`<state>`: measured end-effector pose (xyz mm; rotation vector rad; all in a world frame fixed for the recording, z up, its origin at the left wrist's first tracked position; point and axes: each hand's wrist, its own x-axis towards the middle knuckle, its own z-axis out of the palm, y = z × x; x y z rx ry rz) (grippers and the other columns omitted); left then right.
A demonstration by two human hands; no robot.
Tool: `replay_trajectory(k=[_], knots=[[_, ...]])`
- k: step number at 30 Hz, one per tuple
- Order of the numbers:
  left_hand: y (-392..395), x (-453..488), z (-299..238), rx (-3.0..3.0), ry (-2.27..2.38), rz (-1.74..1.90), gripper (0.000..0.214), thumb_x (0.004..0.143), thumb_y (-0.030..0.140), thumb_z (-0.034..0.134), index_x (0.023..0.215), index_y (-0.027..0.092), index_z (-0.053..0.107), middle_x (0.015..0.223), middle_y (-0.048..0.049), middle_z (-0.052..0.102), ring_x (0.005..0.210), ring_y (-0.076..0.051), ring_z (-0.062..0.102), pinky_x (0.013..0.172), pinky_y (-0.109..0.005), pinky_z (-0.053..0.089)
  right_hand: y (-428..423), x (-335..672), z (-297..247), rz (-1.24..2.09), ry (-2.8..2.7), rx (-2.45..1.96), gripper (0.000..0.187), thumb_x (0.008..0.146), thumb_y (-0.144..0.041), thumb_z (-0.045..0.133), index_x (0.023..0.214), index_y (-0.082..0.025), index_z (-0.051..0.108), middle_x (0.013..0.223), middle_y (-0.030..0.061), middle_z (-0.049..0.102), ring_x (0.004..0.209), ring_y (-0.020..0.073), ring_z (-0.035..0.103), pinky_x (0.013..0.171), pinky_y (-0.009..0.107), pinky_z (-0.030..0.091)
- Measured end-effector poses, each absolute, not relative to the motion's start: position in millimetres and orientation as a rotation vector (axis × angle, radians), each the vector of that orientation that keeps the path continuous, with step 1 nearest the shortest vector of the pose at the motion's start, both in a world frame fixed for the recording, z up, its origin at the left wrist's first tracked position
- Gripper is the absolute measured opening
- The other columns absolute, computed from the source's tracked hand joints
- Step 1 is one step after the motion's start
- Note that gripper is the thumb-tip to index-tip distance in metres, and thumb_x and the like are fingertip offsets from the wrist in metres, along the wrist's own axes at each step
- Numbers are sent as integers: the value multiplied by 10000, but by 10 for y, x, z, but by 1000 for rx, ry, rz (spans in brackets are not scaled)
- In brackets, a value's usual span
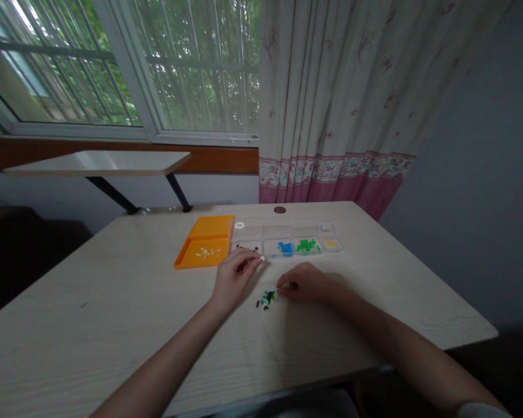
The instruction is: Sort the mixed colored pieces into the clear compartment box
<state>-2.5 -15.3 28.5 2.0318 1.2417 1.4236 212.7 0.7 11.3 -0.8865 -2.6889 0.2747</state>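
Note:
My left hand [236, 274] is closed in a pinch, with a small white piece [262, 258] between thumb and fingertips, just in front of the clear plastic compartment box [261, 248]. My right hand [304, 281] rests low over the table, its thumb and fingers closed together at the right edge of a small pile of mixed pieces [268, 297]. The pile holds green, blue, yellow and dark brown pieces. Whatever the right fingertips hold is too small to make out. In the box lie blue pieces [285, 248], green pieces [307, 246], yellow pieces [331, 243] and dark brown pieces.
Left of the clear box, an open orange case [185, 255] has several white pieces [208, 252] in its near half. A raised shelf [100, 164] on dark legs stands at the table's back left. Behind are a window and a curtain [331, 116]. The table [113, 325] has a round cable hole [279, 210].

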Motion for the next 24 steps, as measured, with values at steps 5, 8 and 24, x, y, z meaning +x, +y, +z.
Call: replay_trajectory(k=[5, 8, 24], knots=[[-69, -61, 285, 2004, 1357, 1407, 194, 784, 319, 544, 776, 150, 639, 754, -42, 623, 582, -111, 504, 539, -209, 394, 16, 2121, 98, 352, -2740, -925, 192, 778, -273, 530, 888, -233, 683, 649, -22, 675, 550, 96, 574, 575, 183, 379], [73, -251, 295, 2005, 1565, 1228, 243, 773, 357, 522, 791, 147, 642, 697, -35, 630, 550, -126, 506, 510, -212, 375, 30, 2128, 76, 367, -2744, -952, 197, 781, -275, 524, 892, -233, 681, 673, -17, 681, 566, 102, 580, 579, 188, 381], [374, -1091, 344, 2027, 2397, 534, 335, 771, 409, 443, 921, 201, 658, 877, -96, 680, 774, -259, 612, 551, -269, 392, 22, 2150, 116, 426, -2727, -970, 173, 789, -261, 537, 876, -230, 683, 692, -10, 679, 588, 102, 581, 600, 194, 386]])
